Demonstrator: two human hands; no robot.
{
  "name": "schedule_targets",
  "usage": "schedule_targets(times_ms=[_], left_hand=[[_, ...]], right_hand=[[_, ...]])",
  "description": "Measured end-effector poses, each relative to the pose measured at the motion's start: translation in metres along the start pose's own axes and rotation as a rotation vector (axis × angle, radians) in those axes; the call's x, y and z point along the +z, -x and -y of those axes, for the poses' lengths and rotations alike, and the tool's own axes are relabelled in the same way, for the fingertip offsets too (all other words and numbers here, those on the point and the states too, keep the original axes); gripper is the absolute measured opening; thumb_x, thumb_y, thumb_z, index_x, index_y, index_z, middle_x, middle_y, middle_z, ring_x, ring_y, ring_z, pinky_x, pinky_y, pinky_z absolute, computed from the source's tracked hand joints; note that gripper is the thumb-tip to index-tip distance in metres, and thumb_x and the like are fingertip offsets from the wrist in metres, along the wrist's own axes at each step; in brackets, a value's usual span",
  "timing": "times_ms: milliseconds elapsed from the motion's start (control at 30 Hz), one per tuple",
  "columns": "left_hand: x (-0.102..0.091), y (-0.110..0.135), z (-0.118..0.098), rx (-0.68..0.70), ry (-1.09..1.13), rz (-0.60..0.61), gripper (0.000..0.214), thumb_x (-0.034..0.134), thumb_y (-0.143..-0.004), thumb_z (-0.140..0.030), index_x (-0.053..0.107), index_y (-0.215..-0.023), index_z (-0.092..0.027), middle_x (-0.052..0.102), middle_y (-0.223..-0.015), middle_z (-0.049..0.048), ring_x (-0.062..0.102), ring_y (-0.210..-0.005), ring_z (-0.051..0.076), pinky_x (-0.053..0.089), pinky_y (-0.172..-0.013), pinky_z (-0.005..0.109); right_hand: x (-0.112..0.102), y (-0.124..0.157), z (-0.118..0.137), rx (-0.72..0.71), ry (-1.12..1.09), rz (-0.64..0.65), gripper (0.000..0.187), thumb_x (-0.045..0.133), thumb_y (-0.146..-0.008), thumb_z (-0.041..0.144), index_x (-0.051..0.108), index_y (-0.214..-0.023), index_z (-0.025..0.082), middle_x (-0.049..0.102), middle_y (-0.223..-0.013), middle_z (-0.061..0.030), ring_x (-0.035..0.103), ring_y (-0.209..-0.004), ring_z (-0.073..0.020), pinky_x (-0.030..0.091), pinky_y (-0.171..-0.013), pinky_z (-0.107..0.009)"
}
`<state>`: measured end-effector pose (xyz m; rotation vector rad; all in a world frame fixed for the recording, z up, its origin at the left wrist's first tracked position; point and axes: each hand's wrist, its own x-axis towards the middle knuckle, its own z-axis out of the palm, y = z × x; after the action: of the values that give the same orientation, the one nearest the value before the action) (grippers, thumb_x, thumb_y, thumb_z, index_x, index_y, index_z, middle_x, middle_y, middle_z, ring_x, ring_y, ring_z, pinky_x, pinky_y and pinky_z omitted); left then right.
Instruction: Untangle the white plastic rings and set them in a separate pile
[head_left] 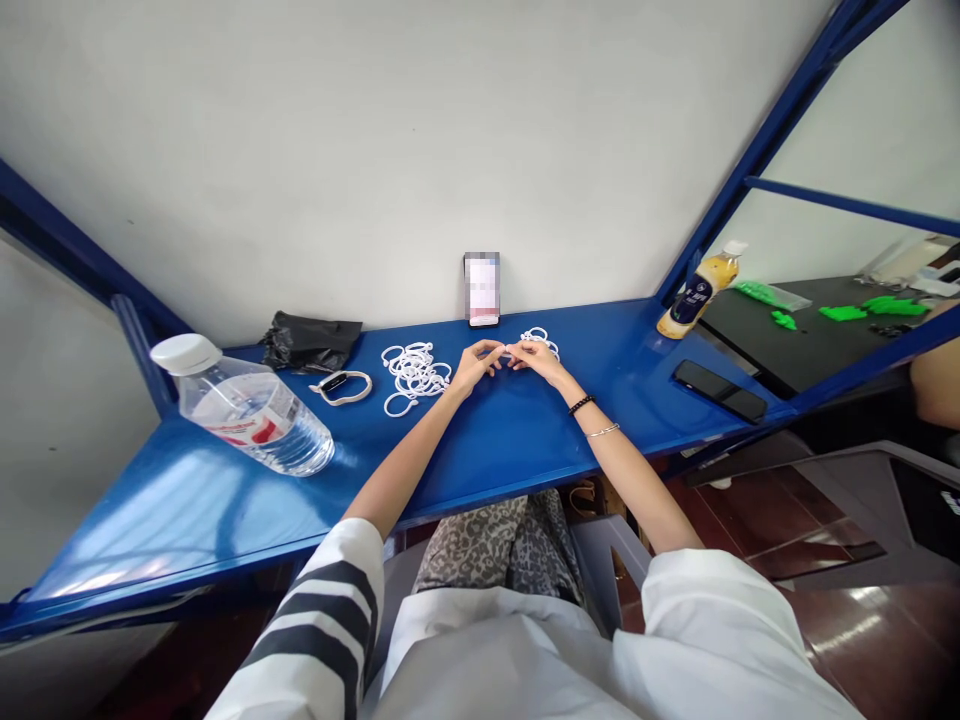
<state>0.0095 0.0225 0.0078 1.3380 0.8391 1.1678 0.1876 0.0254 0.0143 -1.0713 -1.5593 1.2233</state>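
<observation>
My left hand (475, 364) and my right hand (534, 357) meet fingertip to fingertip over the blue table (495, 440), pinching a small white ring (507, 349) between them. A loose pile of white rings (413, 374) lies just left of my left hand. A smaller cluster of white rings (541, 338) sits right behind my right hand. My right wrist wears a dark bead bracelet and a thin bangle.
A phone (481, 289) leans upright against the wall behind my hands. A water bottle (244, 405), a watch (342, 385) and a black bag (311, 342) sit to the left. At the right are a juice bottle (697, 293) and a dark phone (718, 390).
</observation>
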Motion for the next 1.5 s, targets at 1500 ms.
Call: schedule_targets(times_ms=[1500], left_hand=[[0.003,-0.001,0.011,0.299,-0.481,-0.027,0.021,0.052,-0.090,-0.038,0.057,-0.083,-0.018,0.060,-0.065,-0.0010,0.052,-0.049,0.010,0.043,-0.056,0.023]], right_hand=[[0.001,0.003,0.001,-0.364,0.599,-0.108,0.038,0.068,-0.079,0.042,0.064,-0.111,0.022,0.062,-0.108,-0.0075,0.055,-0.064,-0.0132,0.051,-0.065,-0.032]])
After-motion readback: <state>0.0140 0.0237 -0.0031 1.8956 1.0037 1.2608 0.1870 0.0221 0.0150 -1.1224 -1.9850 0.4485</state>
